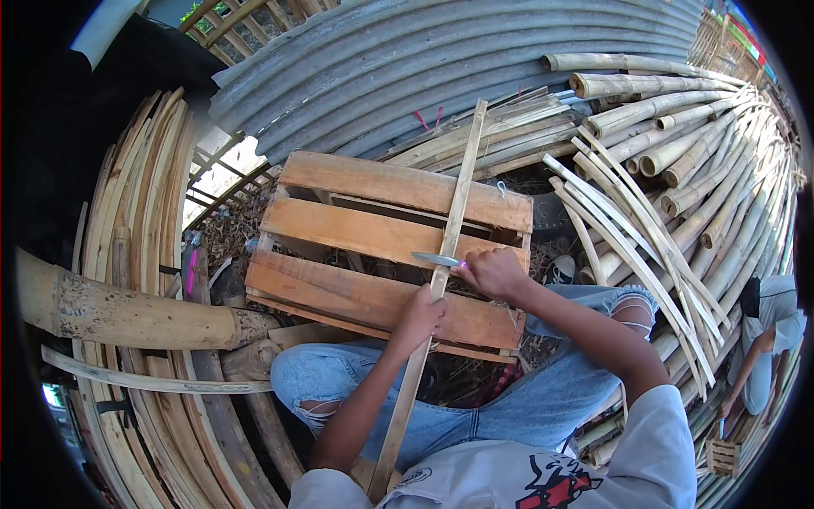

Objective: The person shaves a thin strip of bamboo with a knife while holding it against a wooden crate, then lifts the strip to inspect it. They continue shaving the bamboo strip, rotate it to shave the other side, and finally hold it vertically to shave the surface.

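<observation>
My left hand [421, 316] is wrapped round a long flat bamboo strip [460, 197], which runs from beside my waist up across a wooden crate [356, 231]. Just above that grip, my right hand [492, 273] is closed on the handle of a knife [434, 258]. The knife's blade points left and lies across the strip, seemingly touching it. Part of the handle shows pink; the rest is hidden in my fingers. Under the strip, the slatted crate top stands in front of my knees.
Bamboo poles [678, 161] are piled at right, with split strips [636, 246] over them. More strips [136, 229] lean at left beside a thick bamboo pole [144, 316]. Corrugated metal sheeting [441, 59] stands behind. Another person [767, 339] bends over at far right.
</observation>
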